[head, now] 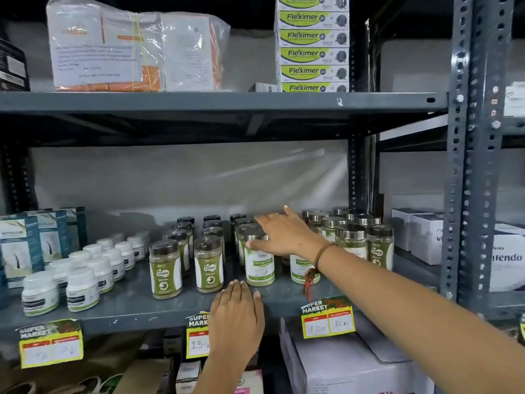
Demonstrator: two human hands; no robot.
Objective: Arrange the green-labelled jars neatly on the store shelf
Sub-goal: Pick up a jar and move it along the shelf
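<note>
Green-labelled jars stand in rows on the middle grey shelf (pixel 136 308). Dark-lidded Caska jars (pixel 165 270) form two columns at the centre. To their right stands a silver-lidded Moringa jar (pixel 260 263), with a second Moringa jar (pixel 302 270) beside it, its top hidden by my wrist. More silver-lidded jars (pixel 350 240) cluster at the right. My right hand (pixel 284 237) reaches in from the right and lies spread over the jar tops, its thumb against the first Moringa jar's lid. My left hand (pixel 237 317) rests flat on the shelf's front edge, holding nothing.
White tubs (pixel 82 288) and teal boxes (pixel 20 248) fill the shelf's left part. Price tags (pixel 328 319) hang from the front edge. Fleximer boxes (pixel 312 44) and a wrapped bundle (pixel 127 46) sit on the shelf above. A perforated upright (pixel 468 166) stands at the right, with cartons (pixel 355 362) below.
</note>
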